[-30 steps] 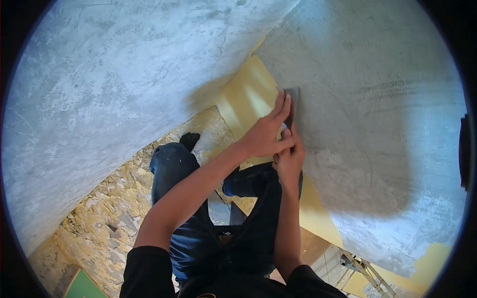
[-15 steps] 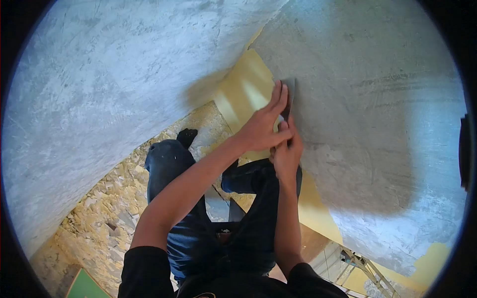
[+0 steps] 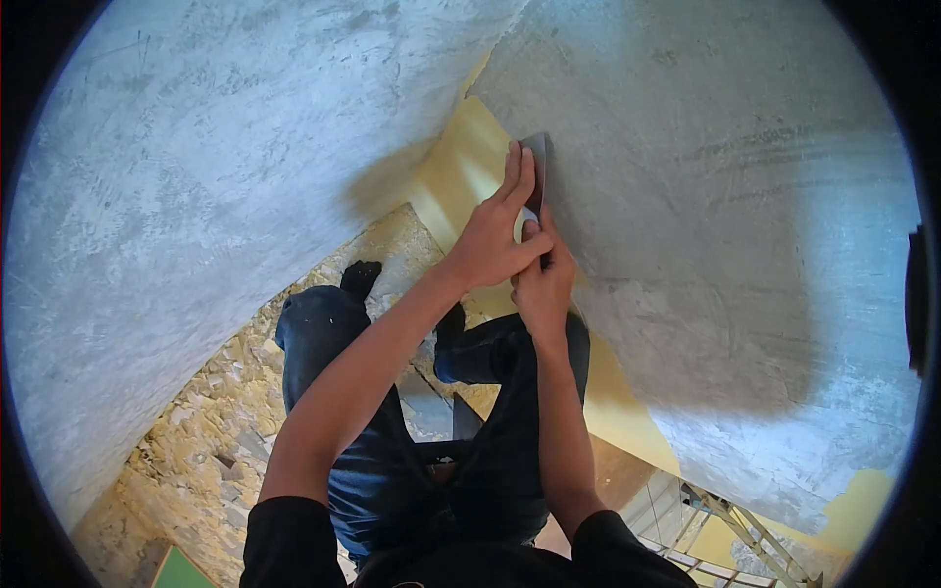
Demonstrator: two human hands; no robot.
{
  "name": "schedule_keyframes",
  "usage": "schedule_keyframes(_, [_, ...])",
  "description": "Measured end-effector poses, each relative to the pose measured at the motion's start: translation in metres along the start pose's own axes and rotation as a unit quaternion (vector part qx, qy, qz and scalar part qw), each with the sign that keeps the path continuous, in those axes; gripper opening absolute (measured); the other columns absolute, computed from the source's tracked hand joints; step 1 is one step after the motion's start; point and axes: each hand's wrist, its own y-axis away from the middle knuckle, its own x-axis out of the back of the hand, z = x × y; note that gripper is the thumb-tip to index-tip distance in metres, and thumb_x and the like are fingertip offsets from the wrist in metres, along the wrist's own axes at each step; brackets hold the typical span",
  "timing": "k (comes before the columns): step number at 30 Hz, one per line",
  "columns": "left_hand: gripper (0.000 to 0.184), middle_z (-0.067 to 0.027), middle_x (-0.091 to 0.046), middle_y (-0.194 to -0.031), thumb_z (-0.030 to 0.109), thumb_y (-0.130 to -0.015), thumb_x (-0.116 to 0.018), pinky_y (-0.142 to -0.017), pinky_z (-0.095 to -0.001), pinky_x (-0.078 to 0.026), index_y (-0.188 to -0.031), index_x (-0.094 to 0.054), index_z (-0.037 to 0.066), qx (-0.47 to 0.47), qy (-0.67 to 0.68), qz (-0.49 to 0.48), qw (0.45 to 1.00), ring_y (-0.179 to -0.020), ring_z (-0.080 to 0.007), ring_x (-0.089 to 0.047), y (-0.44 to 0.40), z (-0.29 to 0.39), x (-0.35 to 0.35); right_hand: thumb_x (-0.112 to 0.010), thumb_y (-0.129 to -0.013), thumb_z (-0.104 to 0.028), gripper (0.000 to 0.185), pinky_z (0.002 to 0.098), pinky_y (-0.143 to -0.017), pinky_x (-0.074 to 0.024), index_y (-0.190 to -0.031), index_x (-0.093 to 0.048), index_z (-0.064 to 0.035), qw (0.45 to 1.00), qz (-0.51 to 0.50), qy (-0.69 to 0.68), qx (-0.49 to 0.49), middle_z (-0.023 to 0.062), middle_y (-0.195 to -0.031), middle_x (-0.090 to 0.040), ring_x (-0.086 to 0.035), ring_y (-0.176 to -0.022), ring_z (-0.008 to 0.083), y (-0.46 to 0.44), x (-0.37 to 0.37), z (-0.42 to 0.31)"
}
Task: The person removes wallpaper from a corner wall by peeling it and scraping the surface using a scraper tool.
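Observation:
My right hand (image 3: pixel 545 284) is wrapped round the handle of a scraper (image 3: pixel 536 171), whose wide metal blade lies against the grey wall (image 3: pixel 686 225) at the edge of the yellow paint (image 3: pixel 459 162). Across the blade rest the stretched fingers of my left hand (image 3: pixel 495 230), pressing on its face, with the thumb by the right hand. Part of the handle is hidden by the fingers.
Another bare grey wall (image 3: pixel 225 147) meets this one at a corner. Yellow paint flakes (image 3: pixel 211 431) cover the floor beside my bent legs. A ladder (image 3: pixel 755 539) stands at the lower right, and a green board (image 3: pixel 181 570) lies at the lower left.
Both hands and the scraper have moved up and to the left along the paint edge, towards the corner. The grip looks the same.

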Motion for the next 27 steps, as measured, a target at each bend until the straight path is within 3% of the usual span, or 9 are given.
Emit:
schedule_keyframes(3, [0.094,-0.0296,-0.011,-0.159,0.022,-0.081,-0.066,-0.113,-0.0395,-0.031,-0.155,-0.011,0.0,-0.025,-0.026,-0.014,0.999,-0.145,-0.0399,-0.024,0.006,0.006,-0.003,-0.049,-0.104,-0.024,0.042,0.0236,-0.042,-0.0294,-0.142,-0.05,-0.0065,0.999,0.004,0.01,0.053,-0.0022,-0.071,-0.052,-0.039,-0.049,0.0038,0.006,0.004,-0.004])
schedule_keyframes(6, [0.092,-0.0306,-0.015,-0.158,0.021,-0.081,-0.066,-0.112,-0.0402,-0.033,-0.154,-0.015,-0.002,0.03,-0.036,0.006,0.999,-0.142,-0.0417,-0.029,0.0,0.015,-0.003,-0.048,-0.105,-0.025,0.042,0.023,-0.044,-0.0299,-0.142,-0.051,-0.0058,0.994,-0.005,-0.063,-0.085,-0.0016,-0.073,-0.055,-0.04,-0.051,0.0031,0.003,0.006,-0.026])
schedule_keyframes(8, [0.09,-0.0338,-0.019,-0.154,0.023,-0.08,-0.066,-0.107,-0.0417,-0.04,-0.152,-0.019,-0.004,0.042,-0.026,0.019,0.999,-0.136,-0.045,-0.036,0.001,0.016,-0.005,-0.051,-0.103,-0.017,0.041,0.0281,-0.08,-0.0474,-0.14,-0.051,-0.0012,0.997,-0.021,-0.056,-0.046,0.014,-0.112,-0.068,-0.06,-0.091,0.0137,-0.014,0.0,-0.023])
schedule_keyframes(9, [0.087,-0.037,-0.023,-0.151,0.025,-0.08,-0.066,-0.101,-0.0432,-0.046,-0.15,-0.023,-0.006,0.044,-0.022,0.036,0.998,-0.13,-0.0484,-0.043,-0.002,0.015,-0.003,-0.051,-0.103,-0.017,0.041,0.0281,-0.08,-0.0474,-0.14,-0.051,-0.0012,0.997,-0.023,-0.056,-0.046,0.014,-0.112,-0.068,-0.06,-0.091,0.0137,-0.013,0.0,-0.022])
schedule_keyframes(12, [0.086,-0.0349,-0.023,-0.153,0.02,-0.081,-0.067,-0.109,-0.042,-0.038,-0.15,-0.023,-0.006,0.006,-0.011,0.026,1.0,-0.135,-0.0457,-0.038,0.009,0.018,-0.007,-0.051,-0.103,-0.018,0.041,0.0237,-0.068,-0.0437,-0.141,-0.051,-0.0032,0.999,-0.015,-0.051,-0.003,0.0046,-0.091,-0.064,-0.053,-0.077,0.0069,-0.001,0.004,-0.025])
schedule_keyframes(14, [0.083,-0.0355,-0.024,-0.152,0.019,-0.081,-0.066,-0.109,-0.0414,-0.038,-0.149,-0.025,-0.007,-0.011,-0.016,0.022,1.0,-0.135,-0.0454,-0.039,0.013,0.019,-0.009,-0.05,-0.103,-0.018,0.041,0.0211,-0.057,-0.0373,-0.142,-0.05,-0.0051,0.989,-0.025,-0.117,-0.085,-0.0011,-0.08,-0.053,-0.045,-0.069,0.0033,0.009,0.013,-0.032])
schedule_keyframes(18, [0.078,-0.0364,-0.027,-0.15,0.016,-0.081,-0.067,-0.108,-0.0406,-0.038,-0.146,-0.031,-0.009,0.003,-0.005,-0.003,1.0,-0.135,-0.0442,-0.039,0.014,0.021,-0.007,-0.049,-0.104,-0.017,0.041,0.0207,-0.053,-0.0355,-0.144,-0.049,-0.0053,0.985,-0.029,-0.121,-0.118,-0.0029,-0.077,-0.05,-0.043,-0.064,0.0039,0.011,0.017,-0.028])
schedule_keyframes(20, [0.078,-0.0366,-0.028,-0.149,0.016,-0.081,-0.067,-0.108,-0.0406,-0.039,-0.146,-0.031,-0.009,-0.019,-0.022,0.0,1.0,-0.135,-0.0443,-0.039,0.01,0.017,-0.006,-0.046,-0.105,-0.017,0.041,0.0196,-0.041,-0.0283,-0.145,-0.048,-0.008,0.988,-0.029,-0.126,-0.083,-0.0053,-0.08,-0.054,-0.041,-0.055,0.0008,0.009,0.015,-0.026])
schedule_keyframes(27, [0.078,-0.0367,-0.026,-0.15,0.015,-0.08,-0.065,-0.108,-0.0401,-0.039,-0.146,-0.031,-0.009,-0.054,-0.029,0.02,0.998,-0.135,-0.0441,-0.038,0.012,0.017,-0.008,-0.047,-0.104,-0.017,0.042,0.0199,-0.042,-0.0292,-0.145,-0.047,-0.0077,0.993,-0.03,-0.103,-0.057,-0.0044,-0.08,-0.056,-0.042,-0.055,0.0007,0.007,0.012,-0.025])
